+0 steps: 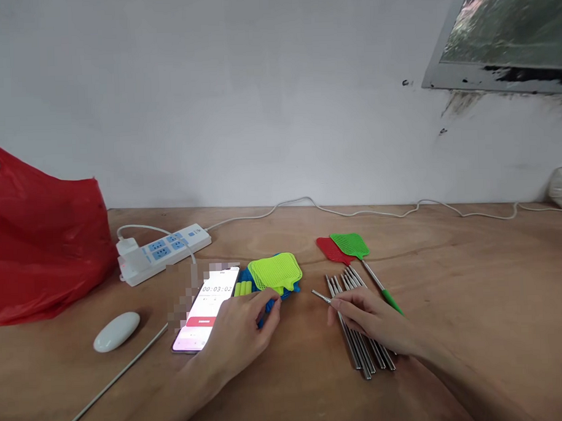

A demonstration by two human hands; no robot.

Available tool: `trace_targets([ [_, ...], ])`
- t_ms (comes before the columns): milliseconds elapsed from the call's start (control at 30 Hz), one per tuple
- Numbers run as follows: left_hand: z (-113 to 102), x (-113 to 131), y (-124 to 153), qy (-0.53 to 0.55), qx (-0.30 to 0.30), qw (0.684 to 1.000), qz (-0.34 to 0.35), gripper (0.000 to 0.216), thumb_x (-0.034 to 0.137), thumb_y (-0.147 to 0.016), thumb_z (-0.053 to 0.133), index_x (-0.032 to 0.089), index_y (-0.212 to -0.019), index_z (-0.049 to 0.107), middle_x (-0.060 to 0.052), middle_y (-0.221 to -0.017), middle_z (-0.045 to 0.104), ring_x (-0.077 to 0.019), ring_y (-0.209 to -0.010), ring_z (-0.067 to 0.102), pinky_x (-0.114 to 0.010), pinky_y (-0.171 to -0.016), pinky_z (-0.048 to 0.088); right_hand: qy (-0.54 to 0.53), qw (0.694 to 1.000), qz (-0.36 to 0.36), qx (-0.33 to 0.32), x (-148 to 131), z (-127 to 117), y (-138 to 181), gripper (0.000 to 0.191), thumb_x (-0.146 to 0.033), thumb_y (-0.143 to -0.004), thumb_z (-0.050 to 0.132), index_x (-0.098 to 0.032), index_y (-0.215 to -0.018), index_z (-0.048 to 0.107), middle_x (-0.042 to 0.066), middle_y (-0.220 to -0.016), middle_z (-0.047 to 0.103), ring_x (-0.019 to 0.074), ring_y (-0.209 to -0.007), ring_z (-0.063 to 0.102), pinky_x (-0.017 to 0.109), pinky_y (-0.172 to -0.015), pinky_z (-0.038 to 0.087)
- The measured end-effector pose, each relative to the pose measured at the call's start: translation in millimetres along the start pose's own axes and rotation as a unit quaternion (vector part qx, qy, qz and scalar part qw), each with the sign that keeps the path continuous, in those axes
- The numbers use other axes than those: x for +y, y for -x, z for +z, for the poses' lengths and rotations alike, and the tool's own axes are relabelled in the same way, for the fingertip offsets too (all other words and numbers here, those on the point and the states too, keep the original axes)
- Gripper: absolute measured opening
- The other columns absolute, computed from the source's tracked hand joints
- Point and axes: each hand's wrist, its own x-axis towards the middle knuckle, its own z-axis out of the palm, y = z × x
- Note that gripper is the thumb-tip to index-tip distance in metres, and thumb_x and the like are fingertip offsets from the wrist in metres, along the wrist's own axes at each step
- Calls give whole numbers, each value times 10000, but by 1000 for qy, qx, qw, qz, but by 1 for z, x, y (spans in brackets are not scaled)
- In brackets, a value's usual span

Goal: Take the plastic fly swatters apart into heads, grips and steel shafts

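The right hand [370,315] hovers over a bundle of metal rods [359,350], its thumb and fingertips closed on one thin metal rod [319,294], whose free end points left and slightly away from the person; the rods in the bundle lie side by side on the wooden table [477,277], their near ends fanned unevenly below the hand and their far ends showing beyond it; the left hand [242,327] is at the near edge of a yellow-green mesh swatter head [274,272], its fingers bent and thumb and index finger close together by the neck; whether they grip anything I cannot tell; that head lies on blue mesh pieces [296,288], partly hidden by it and by the hand, with short yellow-green tubes [243,288] just to the left; beyond the rods lie a red swatter head [332,250] and, partly over it, a green swatter head [350,245], the green one joined to a metal shaft that ends in a green grip [392,302] near the right hand; left of the left hand a lit phone [214,296] shows 00:03:02; farther left are a white oval object [117,331], a white power strip [165,254] with a plug in it, and a red bag [47,249]; a thin white cord [364,214] runs from the strip along the foot of the pale wall [259,101]
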Motion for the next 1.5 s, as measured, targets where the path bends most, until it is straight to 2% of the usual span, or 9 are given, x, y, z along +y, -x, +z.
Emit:
trace_targets([
  [100,-1,1,0,0,2,1000,0,247,282,-978,466,209,-902,689,43,-540,515,-135,-480,488,-248,-522,284,49,998,-24,-7,-1,-1,1,511,-600,-947,502,-200,-662,647,-56,-526,315,111,-488,269,263,-459,174],
  [233,-1,2,0,4,-4,1000,-6,251,286,-980,463,207,-907,690,44,-542,517,-133,-481,485,-248,-523,287,92,994,-57,-8,-3,-2,1,528,-568,-961,485,-207,-576,500,-36,-556,351,122,-531,325,278,-498,200],
  [400,-1,2,0,6,-7,1000,-6,259,287,-979,453,214,-884,682,41,-540,520,-133,-484,488,-248,-523,290,182,981,-70,10,1,0,-1,515,-471,-978,479,-208,-547,374,-46,-539,286,117,-519,290,301,-525,167],
  [667,-1,2,0,9,-4,1000,-2,244,272,-976,462,212,-872,674,45,-541,511,-130,-483,482,-246,-523,283,220,973,-71,17,3,0,0,378,-341,-967,454,-201,-633,564,-26,-573,469,138,-578,425,284,-555,255],
  [933,0,3,0,7,-3,1000,4,243,262,-975,463,208,-866,673,46,-535,504,-129,-480,477,-245,-519,280,249,965,-78,19,0,0,1,372,-371,-999,435,-225,-755,675,-26,-589,486,158,-606,458,293,-585,262],
  [1033,-1,3,0,8,-4,1000,6,248,261,-973,460,206,-858,673,47,-534,504,-126,-477,474,-244,-517,282,267,959,-91,35,-1,1,1,408,-400,-1008,424,-219,-688,602,-31,-575,446,154,-587,438,300,-590,248],
  [1133,-1,3,0,12,-4,1000,6,245,259,-970,463,204,-861,676,50,-530,497,-122,-471,465,-240,-515,282,296,949,-98,52,-2,2,0,470,-424,-1000,438,-217,-583,379,-45,-539,347,136,-533,352,306,-565,204],
  [1200,0,3,0,13,-2,1000,6,245,261,-968,466,203,-856,676,53,-525,487,-120,-466,458,-238,-511,276,308,945,-101,51,-2,2,-1,466,-403,-987,447,-220,-584,301,-49,-531,314,133,-523,320,307,-559,191],
  [1500,2,1,0,15,3,1000,10,240,261,-963,474,200,-849,676,54,-528,493,-121,-471,466,-239,-516,277,334,936,-108,26,-3,3,1,431,-396,-1019,401,-212,-631,440,-29,-585,456,141,-576,421,293,-584,245],
])
